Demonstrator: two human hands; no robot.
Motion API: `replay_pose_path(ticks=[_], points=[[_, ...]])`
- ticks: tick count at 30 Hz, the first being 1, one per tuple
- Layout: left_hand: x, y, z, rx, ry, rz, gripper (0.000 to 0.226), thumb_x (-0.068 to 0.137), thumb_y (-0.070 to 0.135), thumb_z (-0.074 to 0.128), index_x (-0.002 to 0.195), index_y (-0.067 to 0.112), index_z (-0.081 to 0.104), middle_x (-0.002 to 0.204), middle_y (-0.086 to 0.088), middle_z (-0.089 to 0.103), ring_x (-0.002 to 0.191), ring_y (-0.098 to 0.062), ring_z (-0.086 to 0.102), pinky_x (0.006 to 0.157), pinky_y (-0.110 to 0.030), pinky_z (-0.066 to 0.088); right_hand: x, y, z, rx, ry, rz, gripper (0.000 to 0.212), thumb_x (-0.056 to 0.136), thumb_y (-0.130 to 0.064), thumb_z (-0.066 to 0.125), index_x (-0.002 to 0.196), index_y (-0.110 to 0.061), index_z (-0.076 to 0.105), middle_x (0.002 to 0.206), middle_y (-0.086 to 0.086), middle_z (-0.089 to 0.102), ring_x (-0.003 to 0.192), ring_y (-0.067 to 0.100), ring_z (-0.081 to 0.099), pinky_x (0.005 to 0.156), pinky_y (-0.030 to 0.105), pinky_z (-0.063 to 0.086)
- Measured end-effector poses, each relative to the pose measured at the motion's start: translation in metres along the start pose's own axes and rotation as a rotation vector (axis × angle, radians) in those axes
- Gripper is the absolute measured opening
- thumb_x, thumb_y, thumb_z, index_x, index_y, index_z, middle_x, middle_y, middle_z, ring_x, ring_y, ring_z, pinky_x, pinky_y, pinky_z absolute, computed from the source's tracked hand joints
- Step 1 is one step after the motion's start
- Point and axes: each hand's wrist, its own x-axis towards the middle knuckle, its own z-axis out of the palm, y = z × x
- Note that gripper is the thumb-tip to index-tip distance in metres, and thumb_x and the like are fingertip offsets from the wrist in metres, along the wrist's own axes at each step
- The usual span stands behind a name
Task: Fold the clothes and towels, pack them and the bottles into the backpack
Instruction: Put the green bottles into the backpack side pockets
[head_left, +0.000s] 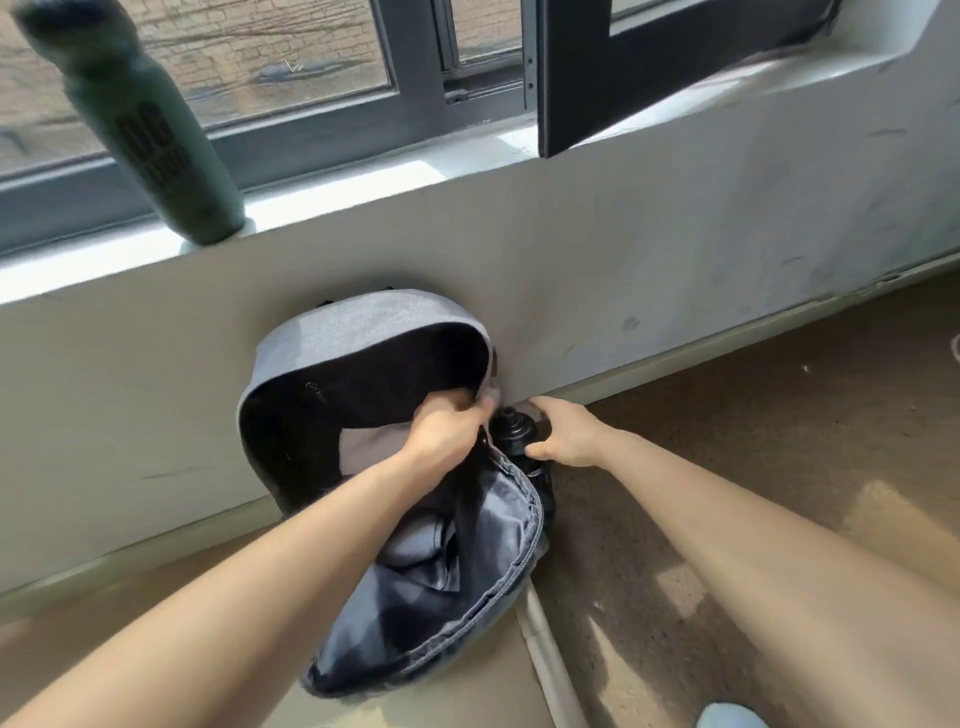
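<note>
A grey backpack (363, 327) leans against the wall under the window, its main compartment unzipped and the front flap (467, 597) folded down toward me. Pale folded cloth (363, 444) shows inside it. My left hand (449, 428) grips the backpack's right rim at the zipper edge. My right hand (563, 434) is closed around a black bottle (511, 428) that stands at the backpack's right side, by its side pocket. A tall dark green bottle (156, 140) stands upright on the window sill at the upper left.
The white window sill (363, 176) runs above the wall. An open dark window frame (623, 67) juts inward at the upper right. A pale pipe (550, 665) lies on the brown floor below the backpack. A light blue thing (732, 717) shows at the bottom edge.
</note>
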Motion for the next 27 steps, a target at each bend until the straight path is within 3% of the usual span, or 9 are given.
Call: replay_pose_path(ticks=[2, 6, 9, 12, 16, 21, 23, 27], points=[[-0.009, 0.01, -0.008, 0.15, -0.096, 0.016, 0.023, 0.094, 0.038, 0.067, 0.098, 0.016, 0.074, 0.07, 0.008, 0.064, 0.069, -0.014, 0.058, 0.07, -0.028, 0.044, -0.01, -0.008, -0.016, -0.051, 0.013, 0.01, 0.072, 0.086, -0.028, 0.074, 0.15, -0.012, 0.044, 0.149, 0.01, 0.053, 0.136, 0.027, 0.051, 0.112, 0.04, 0.042], [-0.036, 0.041, -0.037, 0.301, -0.192, 0.048, 0.035, 0.073, 0.045, 0.065, 0.079, 0.01, 0.069, 0.078, -0.005, 0.074, 0.077, -0.025, 0.072, 0.08, -0.042, 0.061, -0.035, -0.043, -0.053, -0.083, 0.215, -0.075, 0.023, 0.089, -0.022, 0.067, 0.111, -0.023, 0.074, 0.115, 0.001, 0.074, 0.109, 0.021, 0.067, 0.098, 0.036, 0.052], [-0.057, 0.069, -0.07, 0.384, -0.163, 0.182, 0.019, 0.081, 0.031, 0.063, 0.079, 0.018, 0.075, 0.076, -0.002, 0.077, 0.074, -0.018, 0.075, 0.076, -0.033, 0.061, -0.053, -0.087, -0.078, -0.126, 0.401, -0.136, 0.01, 0.082, -0.027, 0.063, 0.076, -0.031, 0.069, 0.088, -0.003, 0.076, 0.09, 0.023, 0.069, 0.083, 0.037, 0.056], [-0.069, 0.094, -0.11, 0.325, -0.012, 0.302, 0.018, 0.085, 0.021, 0.062, 0.081, 0.019, 0.079, 0.074, 0.002, 0.077, 0.064, -0.01, 0.073, 0.07, -0.026, 0.059, -0.063, -0.136, -0.094, -0.077, 0.56, -0.25, 0.013, 0.074, -0.037, 0.058, 0.064, -0.03, 0.062, 0.07, -0.005, 0.071, 0.075, 0.024, 0.066, 0.072, 0.036, 0.055], [-0.059, 0.104, -0.171, 0.112, 0.259, 0.306, 0.018, 0.086, 0.024, 0.063, 0.076, 0.022, 0.078, 0.065, 0.006, 0.075, 0.056, -0.011, 0.071, 0.069, -0.032, 0.062, -0.063, -0.2, -0.097, -0.019, 0.622, -0.378, 0.013, 0.082, -0.03, 0.067, 0.069, -0.03, 0.066, 0.067, -0.012, 0.065, 0.07, 0.013, 0.063, 0.067, 0.027, 0.049], [-0.028, 0.089, -0.239, -0.214, 0.585, 0.188, 0.017, 0.073, 0.038, 0.061, 0.068, 0.03, 0.075, 0.069, 0.004, 0.075, 0.078, -0.027, 0.075, 0.083, -0.044, 0.061, -0.04, -0.273, -0.086, 0.16, 0.59, -0.453, 0.005, 0.082, -0.021, 0.07, 0.078, -0.022, 0.073, 0.072, -0.012, 0.069, 0.075, 0.01, 0.066, 0.073, 0.027, 0.052], [-0.017, 0.084, -0.254, -0.269, 0.622, 0.171, 0.012, 0.077, 0.031, 0.064, 0.083, 0.031, 0.075, 0.087, 0.001, 0.078, 0.09, -0.028, 0.074, 0.09, -0.045, 0.059, -0.027, -0.297, -0.085, 0.2, 0.572, -0.476, 0.007, 0.084, -0.021, 0.071, 0.089, -0.017, 0.075, 0.082, -0.007, 0.071, 0.081, 0.012, 0.067, 0.079, 0.031, 0.055], [0.001, 0.083, -0.263, -0.321, 0.683, 0.194, 0.035, 0.09, 0.015, 0.067, 0.124, 0.017, 0.062, 0.121, -0.002, 0.064, 0.099, -0.01, 0.063, 0.099, -0.037, 0.051, 0.002, -0.334, -0.085, 0.287, 0.43, -0.454, 0.04, 0.086, -0.028, 0.076, 0.123, -0.018, 0.064, 0.116, -0.001, 0.068, 0.094, 0.014, 0.067, 0.086, 0.031, 0.056]])
